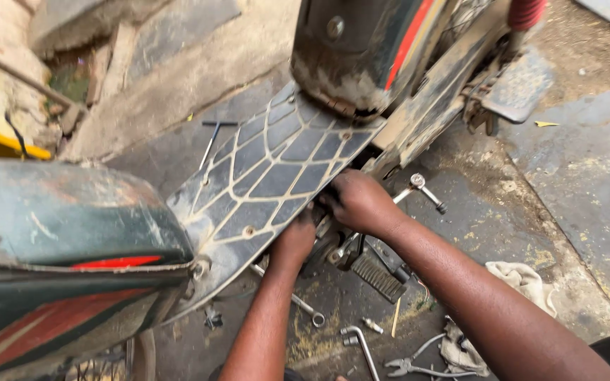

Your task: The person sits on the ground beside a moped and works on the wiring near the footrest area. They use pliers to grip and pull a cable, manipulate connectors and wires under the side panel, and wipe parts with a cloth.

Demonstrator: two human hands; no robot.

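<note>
The fingers of both hands were curled out of sight beneath the edge of the scooter footboard; whether they clenched a part or a tool could not be told. The right hand pressed knuckles-up against the engine area under the board, just beside a metal lever that jutted out to the right; the left hand reached in from below, close beside it, above a ribbed footpeg. The footboard, dusty and crossed by a pale grid, lay with its long axis running from lower left to upper right, its far end meeting the dark, red-striped body panel. On the stained ground lay 1 combination spanner, an L-shaped socket wrench, a pair of pliers and a grey rag; a T-handle wrench lay beyond the board.

As a judgement: working blind in that tight gap, a slipping tool could drive knuckles into sharp metal; a freed fastener could drop and be lost in the grime below; the loose tools sat near enough to be kicked.
</note>
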